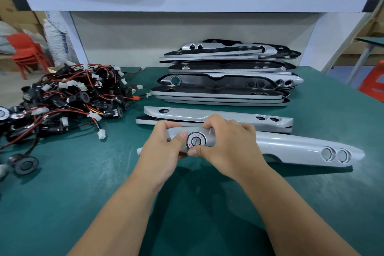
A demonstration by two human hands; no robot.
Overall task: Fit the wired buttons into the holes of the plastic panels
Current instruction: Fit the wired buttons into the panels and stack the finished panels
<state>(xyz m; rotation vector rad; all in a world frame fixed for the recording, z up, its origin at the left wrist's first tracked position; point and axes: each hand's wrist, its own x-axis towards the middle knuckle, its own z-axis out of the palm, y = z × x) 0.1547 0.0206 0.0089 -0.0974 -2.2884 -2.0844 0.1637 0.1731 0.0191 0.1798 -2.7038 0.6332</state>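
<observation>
Green counter (83,183). Panel stack (224,81) toward far edge, right of centre. Wired-button pile (68,97) at left edge. Silver panel (291,147) mid-counter. Left hand (160,151) and right hand (230,147) grip its left end, fingers curled round it. Both thumbs touch round button (196,141) seated in left hole.

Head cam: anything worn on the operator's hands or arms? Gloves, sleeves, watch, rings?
Nothing worn that this view shows. The left hand and right hand are bare: no gloves, no visible rings, nails short and unpainted. The left forearm and right forearm are bare down to the picture's bottom edge: no sleeves, no watch or band at either wrist, no cables or markings.
</observation>
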